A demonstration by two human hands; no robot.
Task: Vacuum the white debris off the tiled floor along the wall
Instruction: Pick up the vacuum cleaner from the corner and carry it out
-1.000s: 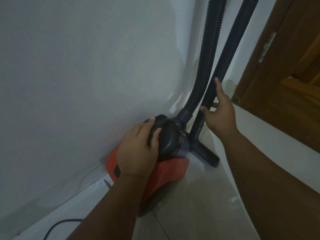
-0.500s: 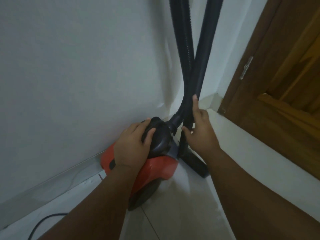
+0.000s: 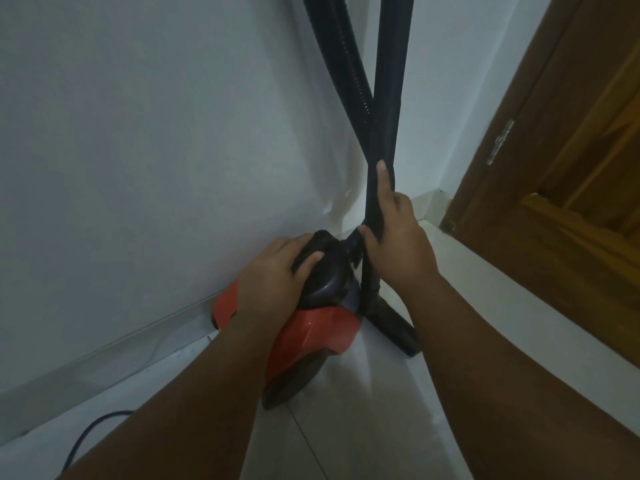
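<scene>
- Head view: a red vacuum cleaner (image 3: 311,337) is sitting on the pale tiled floor (image 3: 363,427) just below the middle of the frame, toward 6 o'clock. Its far side is resting close against the skirting board (image 3: 104,351) of the grey wall (image 3: 138,133), which is filling everything from 8 to 11 o'clock.
- The left hand (image 3: 273,271), its forearm lying along the 7 o'clock line, is gripping the black handle (image 3: 329,271) on top of the vacuum cleaner. Its fingers are curling over the far edge and its thumb is pressing on the near side.
- The right hand (image 3: 394,237), its forearm lying along the 4 o'clock line, is gripping the black pipe (image 3: 391,81), with the thumb on the pipe's left and the forefinger lying straight up along it.
- The pipe is standing nearly upright and running out of the frame at 12 o'clock. Its foot is joining a black nozzle (image 3: 394,327) lying flat on the floor at the vacuum cleaner's 3 o'clock side.
- A ribbed black hose (image 3: 343,64) is rising from the vacuum cleaner's front, pressing against the pipe just above the right hand, then leaning away toward 12 o'clock, left of the pipe.
- A black cord (image 3: 86,434) is curling across the floor at 8 o'clock.
- A brown wooden door (image 3: 571,168) with a metal hinge (image 3: 498,143) is filling 2 to 3 o'clock, above a pale ledge (image 3: 502,289).
</scene>
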